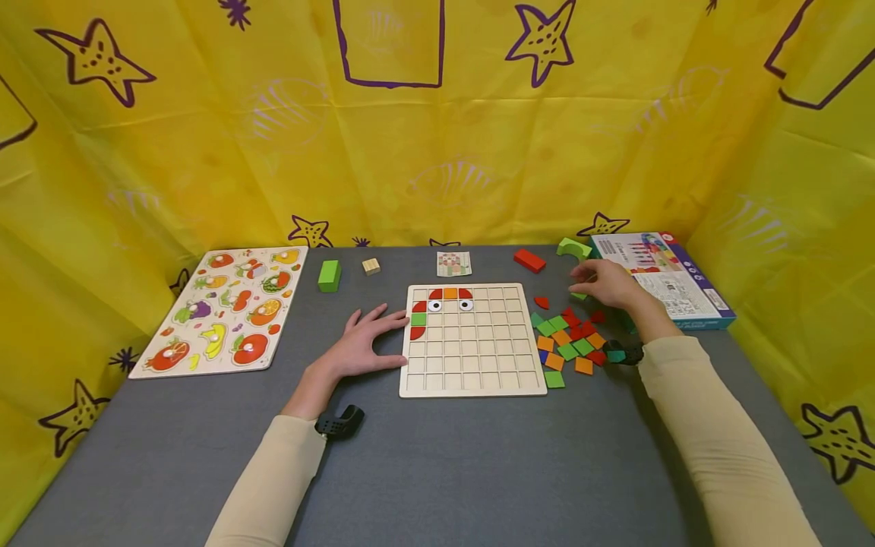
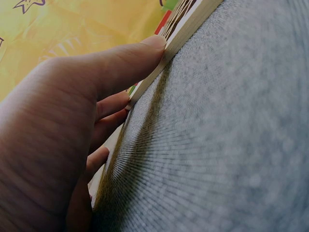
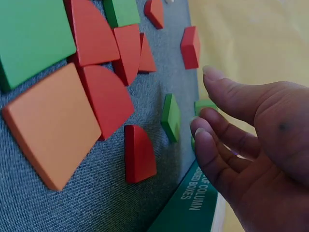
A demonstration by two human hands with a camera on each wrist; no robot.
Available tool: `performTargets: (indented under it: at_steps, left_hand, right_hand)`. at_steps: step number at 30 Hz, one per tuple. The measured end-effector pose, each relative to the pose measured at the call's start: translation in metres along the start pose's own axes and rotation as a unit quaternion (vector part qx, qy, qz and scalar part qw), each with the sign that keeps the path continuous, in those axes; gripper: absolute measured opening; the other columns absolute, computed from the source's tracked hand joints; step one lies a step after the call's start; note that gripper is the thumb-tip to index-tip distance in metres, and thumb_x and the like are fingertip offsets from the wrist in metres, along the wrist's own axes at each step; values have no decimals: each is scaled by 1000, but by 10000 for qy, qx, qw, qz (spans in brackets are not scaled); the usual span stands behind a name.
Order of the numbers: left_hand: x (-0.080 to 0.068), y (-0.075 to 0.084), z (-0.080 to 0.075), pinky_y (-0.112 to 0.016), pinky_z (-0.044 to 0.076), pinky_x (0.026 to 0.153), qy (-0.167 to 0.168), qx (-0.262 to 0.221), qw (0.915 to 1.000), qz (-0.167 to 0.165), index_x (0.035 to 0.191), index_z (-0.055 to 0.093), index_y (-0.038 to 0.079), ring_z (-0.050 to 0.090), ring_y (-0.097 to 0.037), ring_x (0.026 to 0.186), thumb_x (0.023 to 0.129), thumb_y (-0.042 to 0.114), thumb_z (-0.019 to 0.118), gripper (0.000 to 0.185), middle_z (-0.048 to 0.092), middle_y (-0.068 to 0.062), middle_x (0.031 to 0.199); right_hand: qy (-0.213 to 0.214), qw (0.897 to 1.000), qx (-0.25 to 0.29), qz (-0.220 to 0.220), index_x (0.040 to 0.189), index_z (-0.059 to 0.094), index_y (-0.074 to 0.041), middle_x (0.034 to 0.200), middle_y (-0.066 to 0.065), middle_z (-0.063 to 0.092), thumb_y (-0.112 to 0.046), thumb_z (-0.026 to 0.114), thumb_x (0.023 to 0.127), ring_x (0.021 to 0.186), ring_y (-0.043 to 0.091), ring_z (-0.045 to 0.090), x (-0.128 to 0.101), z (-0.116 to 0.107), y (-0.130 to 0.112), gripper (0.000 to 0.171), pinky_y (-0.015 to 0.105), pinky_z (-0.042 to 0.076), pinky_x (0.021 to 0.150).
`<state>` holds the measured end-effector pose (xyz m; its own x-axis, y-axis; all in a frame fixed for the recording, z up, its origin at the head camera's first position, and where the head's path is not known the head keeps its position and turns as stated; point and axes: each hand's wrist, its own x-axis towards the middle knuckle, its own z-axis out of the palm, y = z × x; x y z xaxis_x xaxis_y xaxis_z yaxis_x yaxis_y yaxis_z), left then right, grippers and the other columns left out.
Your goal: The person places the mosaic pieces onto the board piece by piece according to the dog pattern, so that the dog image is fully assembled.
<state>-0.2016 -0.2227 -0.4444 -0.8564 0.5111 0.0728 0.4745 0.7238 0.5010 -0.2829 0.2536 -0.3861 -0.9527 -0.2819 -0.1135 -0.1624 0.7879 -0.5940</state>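
The wooden grid board [image 1: 472,342] is a pale square tray divided into small square cells, lying flat on the grey felt-like tabletop [image 1: 437,471]. Its top left cells hold red quarter-round tiles, an orange tile, a green tile and two white eye tiles. The left hand [image 1: 362,346] lies flat with fingers straight, fingertips [image 2: 157,43] pressed against the board's left edge; it grasps nothing.

Right of the board lies a loose pile of tiles [image 1: 570,342]: flat, smooth painted pieces in red, green and orange, squares and quarter-rounds. The right hand [image 1: 608,283] hovers at the pile's far end with fingers relaxed and slightly bent, holding nothing. In the right wrist view, a small green tile [image 3: 171,117] lies just beside its fingertips [image 3: 200,137], not touching. A printed box [image 1: 666,277] lies beside that hand.
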Motion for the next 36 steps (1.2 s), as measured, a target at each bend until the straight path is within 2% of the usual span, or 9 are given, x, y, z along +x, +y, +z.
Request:
performTargets:
  at_steps: [12,23,30,36]
  left_hand:
    - [-1,3,0,-66,-2,114,-11,-69,10000,8,148,55,12,18,-37,151,85,46,78,75,42,-4,157]
    - [0,2,-1,-65,-3,114,-42,-47,10000,-22,148,54,13,17,-36,151,84,47,78,76,42,-4,157]
    - [0,3,-1,-65,-2,114,-42,-33,10000,-13,148,54,13,17,-36,151,85,47,78,76,42,-3,157]
    - [0,2,-2,-65,-2,114,-33,-32,10000,-1,148,54,13,17,-36,151,84,47,79,76,42,-3,157]
  right_hand:
    - [-63,9997,-223,-2,126,59,10,120,29,60,-14,67,98,109,44,57,-1,1,3,37,57,45,95]
    - [-234,9991,-215,-298,120,62,9,111,24,64,-14,70,97,101,39,60,-5,7,-2,34,55,47,92]
    - [-548,9973,-363,-313,116,66,7,103,17,66,-17,72,96,91,30,58,-9,11,-1,32,49,48,85]
    - [-730,9959,-476,-254,106,69,4,95,12,66,-18,73,95,85,27,55,-13,12,-1,26,42,47,79]
